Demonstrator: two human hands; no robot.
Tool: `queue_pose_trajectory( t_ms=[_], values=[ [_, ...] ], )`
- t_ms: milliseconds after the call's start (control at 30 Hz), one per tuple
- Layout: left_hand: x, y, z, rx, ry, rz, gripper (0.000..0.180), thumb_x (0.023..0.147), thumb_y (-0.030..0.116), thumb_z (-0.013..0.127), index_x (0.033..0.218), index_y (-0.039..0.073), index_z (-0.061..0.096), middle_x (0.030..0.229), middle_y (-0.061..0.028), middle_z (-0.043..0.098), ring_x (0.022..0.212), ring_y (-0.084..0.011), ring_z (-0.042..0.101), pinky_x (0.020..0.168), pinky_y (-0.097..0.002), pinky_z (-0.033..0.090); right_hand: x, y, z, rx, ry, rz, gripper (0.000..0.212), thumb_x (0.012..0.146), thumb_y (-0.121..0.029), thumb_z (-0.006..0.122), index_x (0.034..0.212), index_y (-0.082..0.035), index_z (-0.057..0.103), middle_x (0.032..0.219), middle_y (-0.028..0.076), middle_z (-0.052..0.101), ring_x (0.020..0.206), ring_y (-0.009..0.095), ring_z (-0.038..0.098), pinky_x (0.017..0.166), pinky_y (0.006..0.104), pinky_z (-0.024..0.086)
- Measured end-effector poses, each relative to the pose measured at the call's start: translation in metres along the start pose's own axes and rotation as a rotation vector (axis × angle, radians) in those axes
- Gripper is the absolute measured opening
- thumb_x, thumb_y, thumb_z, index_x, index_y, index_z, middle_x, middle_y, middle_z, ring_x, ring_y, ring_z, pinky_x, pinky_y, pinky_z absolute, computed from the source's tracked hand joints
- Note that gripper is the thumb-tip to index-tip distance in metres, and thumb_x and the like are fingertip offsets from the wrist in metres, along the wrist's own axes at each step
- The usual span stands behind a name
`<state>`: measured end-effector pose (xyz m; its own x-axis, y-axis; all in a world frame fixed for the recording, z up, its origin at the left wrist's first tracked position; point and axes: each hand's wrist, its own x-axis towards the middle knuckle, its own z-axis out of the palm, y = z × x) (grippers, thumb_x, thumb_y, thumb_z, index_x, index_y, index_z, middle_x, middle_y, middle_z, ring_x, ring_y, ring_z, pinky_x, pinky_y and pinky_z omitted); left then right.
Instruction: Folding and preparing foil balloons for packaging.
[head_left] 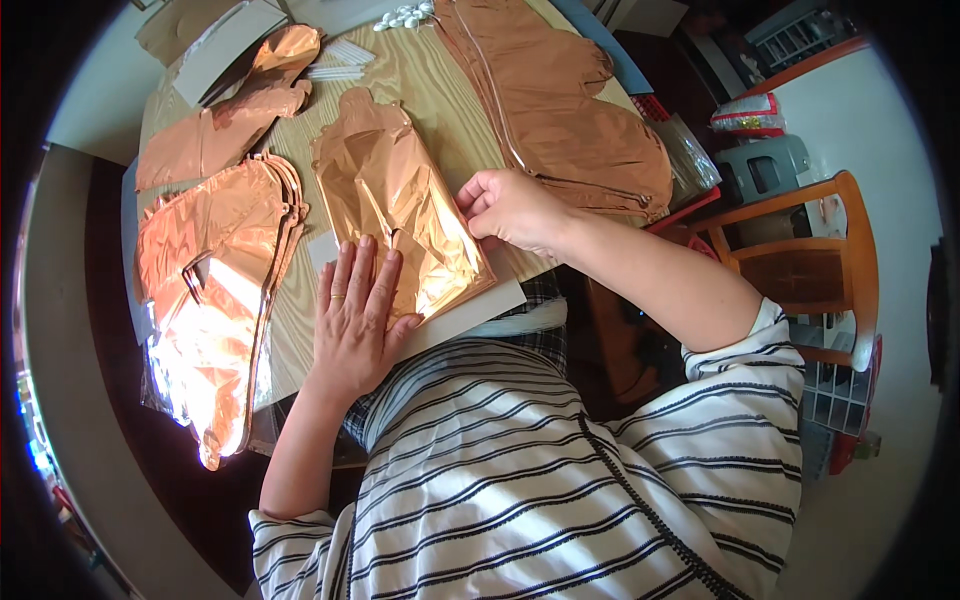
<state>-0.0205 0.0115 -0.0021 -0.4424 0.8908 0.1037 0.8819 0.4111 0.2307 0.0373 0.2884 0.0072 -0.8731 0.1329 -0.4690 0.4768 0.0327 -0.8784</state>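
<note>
A folded, copper-coloured foil balloon (385, 170) lies flat and wrinkled on the table in front of me. My left hand (358, 310) rests on its near left part, fingers stretched out and palm down, with a ring on one finger. At the balloon's right edge, the thumb and curled fingers of my right hand (510, 212) pinch the foil; the exact grip is partly hidden. Under the near end of the balloon a white card (500, 300) shows at the table's edge.
Stacked flat foil balloons lie at left (225, 245), overhanging the table (420, 75), and more foil balloons (560, 110) at right. Behind are white sticks (340, 62), small white pieces (405, 17) and an open carton (225, 50). A wooden chair (855, 265) stands right.
</note>
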Motion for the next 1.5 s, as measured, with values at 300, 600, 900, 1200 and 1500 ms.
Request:
queue_pose_trajectory(
  t_ms=[300,600,900,1200,1500],
  values=[
    [0.000,-0.002,0.002,-0.008,0.015,0.009,0.072,0.101,0.048,0.052,0.159,0.009,0.035,0.164,-0.0214,0.030,0.154,-0.0406,0.024,0.123,-0.0542,0.017,-0.036,-0.022,-0.021,-0.192,-0.110,0.428,0.040,0.101,-0.033,0.064,0.105,0.007,0.065,0.081,0.017,0.072,0.065,0.020,0.072,0.053,0.0299,0.056],
    [0.000,-0.002,0.002,-0.007,0.001,-0.006,0.073,0.101,0.049,0.052,0.159,0.009,0.035,0.165,-0.0211,0.029,0.154,-0.0401,0.023,0.124,-0.0542,0.016,-0.028,-0.019,-0.008,-0.062,-0.125,0.478,0.024,0.098,-0.021,0.062,0.098,0.002,0.067,0.084,0.015,0.072,0.066,0.019,0.071,0.045,0.0249,0.046],
    [-0.001,-0.001,0.001,-0.008,-0.004,-0.011,0.072,0.101,0.048,0.051,0.159,0.009,0.035,0.165,-0.0207,0.029,0.155,-0.0393,0.022,0.124,-0.0536,0.016,-0.029,-0.016,-0.002,-0.071,-0.076,0.382,0.012,0.092,-0.008,0.061,0.094,0.003,0.066,0.079,0.010,0.069,0.059,0.014,0.067,0.042,0.0228,0.041],
    [0.000,0.000,0.001,0.002,-0.011,-0.018,0.071,0.102,0.050,0.050,0.160,0.011,0.035,0.166,-0.0203,0.028,0.155,-0.0397,0.020,0.124,-0.0533,0.015,-0.033,-0.019,0.002,-0.118,-0.060,0.288,0.012,0.092,-0.009,0.063,0.091,0.003,0.066,0.074,0.009,0.066,0.056,0.014,0.065,0.040,0.0252,0.038],
    [-0.001,0.002,0.002,0.025,0.010,-0.016,0.068,0.101,0.048,0.052,0.158,0.016,0.038,0.165,-0.0199,0.029,0.154,-0.0406,0.022,0.123,-0.0572,0.014,-0.022,-0.018,-0.006,-0.129,-0.114,0.317,0.015,0.094,-0.014,0.062,0.093,0.001,0.066,0.076,0.008,0.067,0.058,0.013,0.067,0.039,0.0232,0.035]
  ],
)
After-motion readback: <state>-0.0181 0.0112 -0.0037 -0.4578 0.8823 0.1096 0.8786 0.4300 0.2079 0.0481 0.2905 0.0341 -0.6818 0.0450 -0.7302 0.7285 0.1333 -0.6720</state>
